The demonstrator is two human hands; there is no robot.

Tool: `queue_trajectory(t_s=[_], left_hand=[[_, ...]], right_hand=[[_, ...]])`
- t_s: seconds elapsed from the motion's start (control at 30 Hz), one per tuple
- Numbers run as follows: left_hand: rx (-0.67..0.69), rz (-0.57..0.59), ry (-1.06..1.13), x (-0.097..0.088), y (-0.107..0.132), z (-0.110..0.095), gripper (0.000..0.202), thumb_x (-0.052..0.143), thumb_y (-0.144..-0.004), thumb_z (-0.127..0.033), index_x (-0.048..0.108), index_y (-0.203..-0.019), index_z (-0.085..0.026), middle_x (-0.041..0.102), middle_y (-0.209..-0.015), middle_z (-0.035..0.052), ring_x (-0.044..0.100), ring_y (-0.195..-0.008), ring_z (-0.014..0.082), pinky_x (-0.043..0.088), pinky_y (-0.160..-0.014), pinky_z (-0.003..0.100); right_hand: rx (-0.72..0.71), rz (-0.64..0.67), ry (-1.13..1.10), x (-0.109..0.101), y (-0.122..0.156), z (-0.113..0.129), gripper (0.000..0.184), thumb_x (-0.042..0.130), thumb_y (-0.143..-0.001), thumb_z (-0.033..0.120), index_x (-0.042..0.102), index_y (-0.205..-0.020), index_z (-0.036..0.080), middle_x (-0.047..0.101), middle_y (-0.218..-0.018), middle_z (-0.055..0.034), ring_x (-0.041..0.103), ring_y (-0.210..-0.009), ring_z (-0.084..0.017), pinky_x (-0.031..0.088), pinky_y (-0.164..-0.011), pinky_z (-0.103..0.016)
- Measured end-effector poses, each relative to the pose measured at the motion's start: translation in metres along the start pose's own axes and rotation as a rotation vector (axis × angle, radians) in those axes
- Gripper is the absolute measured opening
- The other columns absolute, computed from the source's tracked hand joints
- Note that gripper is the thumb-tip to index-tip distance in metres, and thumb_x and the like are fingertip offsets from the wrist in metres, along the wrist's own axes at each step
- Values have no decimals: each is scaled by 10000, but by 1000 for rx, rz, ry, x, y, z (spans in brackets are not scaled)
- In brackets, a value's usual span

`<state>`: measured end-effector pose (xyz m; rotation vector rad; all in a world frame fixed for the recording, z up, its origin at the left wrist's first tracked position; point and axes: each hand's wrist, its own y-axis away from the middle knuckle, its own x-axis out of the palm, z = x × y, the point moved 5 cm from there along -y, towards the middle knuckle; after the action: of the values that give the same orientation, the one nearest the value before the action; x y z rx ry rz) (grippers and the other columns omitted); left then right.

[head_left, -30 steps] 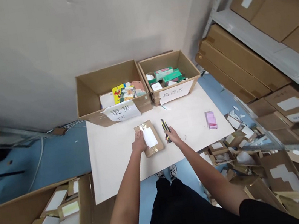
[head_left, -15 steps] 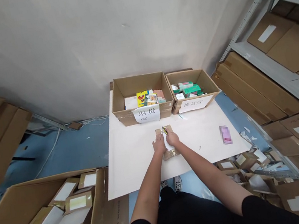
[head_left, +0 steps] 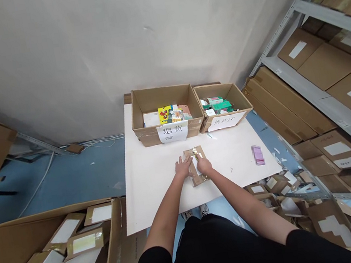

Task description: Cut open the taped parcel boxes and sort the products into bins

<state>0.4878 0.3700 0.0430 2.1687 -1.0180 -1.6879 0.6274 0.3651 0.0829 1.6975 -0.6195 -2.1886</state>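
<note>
A small cardboard box [head_left: 195, 179] with shiny tape and a white label lies on the white table [head_left: 151, 185] in front of me. My left hand [head_left: 184, 167] rests on the box's left side with its fingers spread. Over the right part of the box, my right hand [head_left: 204, 165] is closed around a slim yellow-and-black utility knife [head_left: 197, 156], mostly hidden by the fingers. The knife's tip is at the taped upper part of the box, too small to make out clearly.
Two open cartons with paper signs stand at the table's back: the left carton [head_left: 149, 136] and the right carton [head_left: 205, 126]. A pixelated pink item [head_left: 258, 155] lies at the right. A large carton [head_left: 118, 222] of parcels is at lower left; shelving [head_left: 304, 96] lines the right.
My left hand has shifted left, its fingers now spread at the box's edge. The right hand has moved slightly down the box with the knife. My view has turned a little right.
</note>
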Motion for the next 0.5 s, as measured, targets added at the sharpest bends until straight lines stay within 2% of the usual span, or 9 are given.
queue_trajectory(t_s=[0.13, 0.23, 0.4, 0.5], left_hand=[[1, -19, 6, 0, 3, 1, 1224, 860, -689, -630, 126, -1662, -514, 16, -1791, -71, 67, -1610, 472, 263, -1238, 620], [0, -23, 9, -1, 3, 1, 1215, 840, -702, -644, 100, -1658, -528, 9, -1789, -79, 90, -1607, 472, 281, -1229, 614], [-25, -28, 17, -1, 2, 3, 1206, 828, -704, -650, 106, -1661, -520, 19, -1787, -98, 100, -1606, 468, 300, -1226, 588], [-32, -51, 34, 0, 5, 1, 1176, 815, -716, -652, 130, -1661, -515, 30, -1787, -94, 102, -1608, 461, 291, -1231, 584]], right_hand=[[9, 36, 24, 2, 13, 0, 748, 606, -943, 201, 322, -1633, 256, 717, -1287, -151, 691, -1208, -295, 521, -900, -334], [14, 83, 19, -3, 27, -4, 722, 669, -913, 247, 395, -1580, 241, 709, -1292, -160, 702, -1182, -302, 546, -856, -327], [42, 259, -41, 9, 71, -33, 562, 616, -917, 228, 512, -1469, 266, 722, -1235, -148, 767, -820, -250, 559, -628, -292], [36, 214, -14, 21, 101, -54, 587, 623, -876, 169, 557, -1447, 286, 749, -1166, -128, 764, -913, -276, 562, -700, -309]])
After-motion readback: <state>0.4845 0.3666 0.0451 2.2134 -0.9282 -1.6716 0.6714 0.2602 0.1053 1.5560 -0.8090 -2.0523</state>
